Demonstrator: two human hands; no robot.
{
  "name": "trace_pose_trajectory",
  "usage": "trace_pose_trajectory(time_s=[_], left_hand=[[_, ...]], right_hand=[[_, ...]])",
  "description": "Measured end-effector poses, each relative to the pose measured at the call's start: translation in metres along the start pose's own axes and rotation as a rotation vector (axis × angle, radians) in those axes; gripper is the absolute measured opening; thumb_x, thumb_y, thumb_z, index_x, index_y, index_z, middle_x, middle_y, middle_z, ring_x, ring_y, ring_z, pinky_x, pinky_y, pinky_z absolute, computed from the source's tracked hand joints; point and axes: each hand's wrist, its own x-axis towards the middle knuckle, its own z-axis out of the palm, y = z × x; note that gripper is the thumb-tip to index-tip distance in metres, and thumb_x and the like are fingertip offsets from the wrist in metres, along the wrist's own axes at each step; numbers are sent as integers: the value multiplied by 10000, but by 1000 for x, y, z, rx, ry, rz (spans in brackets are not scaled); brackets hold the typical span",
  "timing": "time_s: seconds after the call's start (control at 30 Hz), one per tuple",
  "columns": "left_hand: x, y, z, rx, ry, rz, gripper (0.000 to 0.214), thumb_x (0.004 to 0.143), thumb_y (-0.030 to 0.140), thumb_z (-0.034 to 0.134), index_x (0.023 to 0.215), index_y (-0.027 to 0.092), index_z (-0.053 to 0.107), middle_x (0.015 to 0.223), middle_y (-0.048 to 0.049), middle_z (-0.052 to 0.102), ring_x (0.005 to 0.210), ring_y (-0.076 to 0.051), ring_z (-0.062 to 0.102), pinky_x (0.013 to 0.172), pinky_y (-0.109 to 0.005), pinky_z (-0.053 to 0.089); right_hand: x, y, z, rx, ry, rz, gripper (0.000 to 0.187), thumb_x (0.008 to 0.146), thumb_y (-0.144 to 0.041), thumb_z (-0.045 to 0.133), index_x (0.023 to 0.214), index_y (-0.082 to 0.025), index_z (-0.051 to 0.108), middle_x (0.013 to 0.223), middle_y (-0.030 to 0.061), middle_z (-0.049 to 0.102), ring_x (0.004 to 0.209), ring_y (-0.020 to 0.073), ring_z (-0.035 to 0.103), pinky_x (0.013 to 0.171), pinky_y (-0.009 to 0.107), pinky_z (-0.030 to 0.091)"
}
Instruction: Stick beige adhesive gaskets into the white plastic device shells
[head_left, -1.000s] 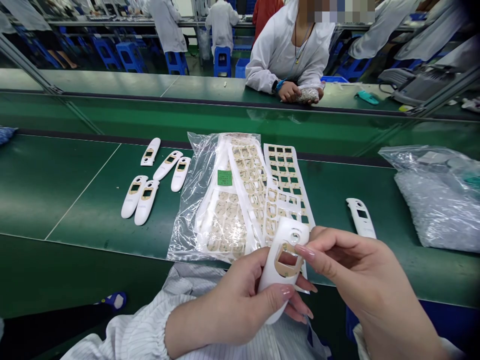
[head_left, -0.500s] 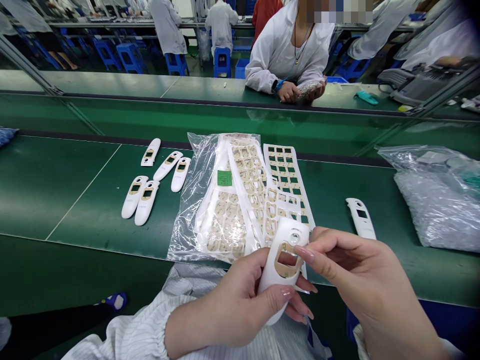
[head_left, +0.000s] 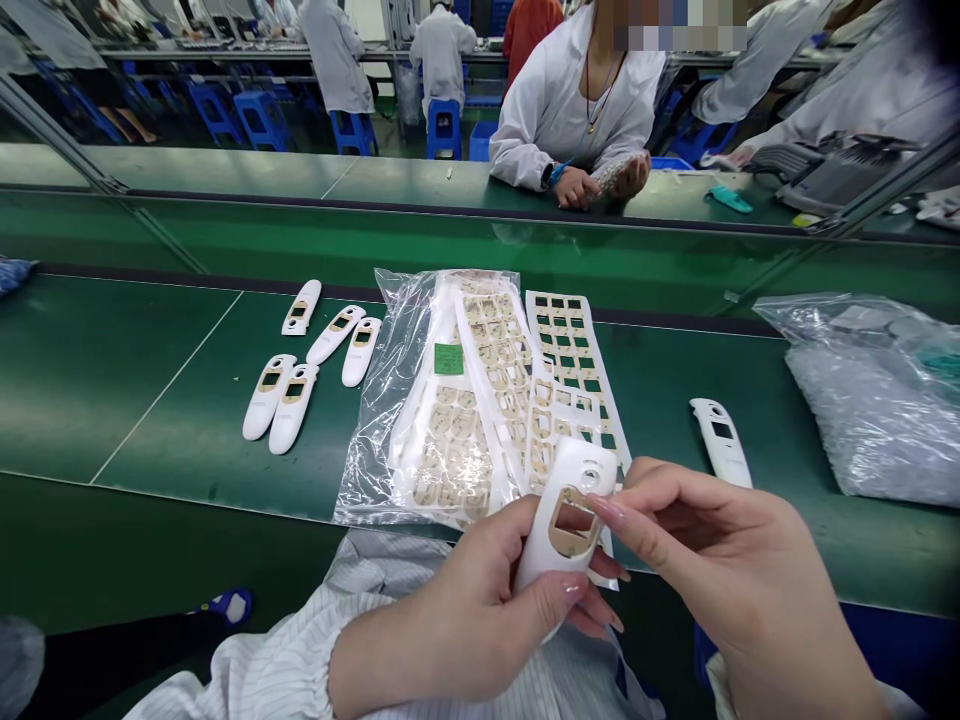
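My left hand (head_left: 480, 610) is wrapped round a white plastic shell (head_left: 568, 520) with a tan frame around its window, held low in front of me. My right hand (head_left: 712, 560) is curled beside it, its index fingertip pressing on the frame's right edge. Just behind the shell lie white sticker sheets (head_left: 574, 375) with rows of tan frames, partly on a clear plastic bag (head_left: 397, 400). Another white shell (head_left: 720, 440) lies on the green table (head_left: 150, 400) to the right.
Several finished white shells (head_left: 281, 400) lie in a group at the left. A large clear bag of parts (head_left: 877, 400) sits at the right. Across the conveyor a person in a white coat (head_left: 577, 100) handles a small bag. Blue stools and other workers stand further back.
The shell and both hands have stayed almost in place. The person opposite has shifted the small bag in their hands.
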Motion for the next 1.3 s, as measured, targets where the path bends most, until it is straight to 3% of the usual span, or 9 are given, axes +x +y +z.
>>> trace_pose_trajectory(time_s=[0.17,0.7,0.87,0.97,1.13,1.3], left_hand=[[-1,0,0,10,6,5,361,883,296,568,1181,109,486,894,-76,613,833,-151,630,842,-362,521],[-2,0,3,34,22,38,332,882,303,577,1144,114,501,902,-81,613,881,-169,633,881,-370,498],[1,-2,3,-8,3,81,342,854,323,622,1105,115,520,909,-76,613,866,-150,625,853,-337,506],[3,-9,0,-46,7,121,336,841,312,647,1102,133,532,940,-74,630,865,-136,627,837,-307,500],[11,-23,-8,-77,-86,213,351,856,304,629,1175,186,546,919,-52,622,835,-122,604,788,-280,477],[19,-30,-15,-62,-98,206,438,822,366,662,1206,197,536,852,-38,609,769,-127,590,749,-278,442]], right_hand=[[0,1,-1,-52,18,-25,154,740,-322,732,693,-195,660,634,28,613,528,136,587,484,240,490],[-4,-5,5,-95,78,-54,211,755,-377,705,661,-195,656,597,17,562,518,118,527,472,247,459],[-5,2,6,-201,92,-208,152,805,-312,661,695,-208,660,579,11,565,544,128,526,518,265,446],[-6,7,7,-341,141,-394,80,813,-227,647,735,-214,658,605,2,571,564,123,537,535,259,439],[-1,8,10,-609,227,-668,96,804,-142,631,723,-188,608,590,-4,544,564,114,528,525,245,429],[8,10,9,-683,274,-750,160,816,-151,600,672,-176,534,599,-1,531,569,110,529,531,238,431]])
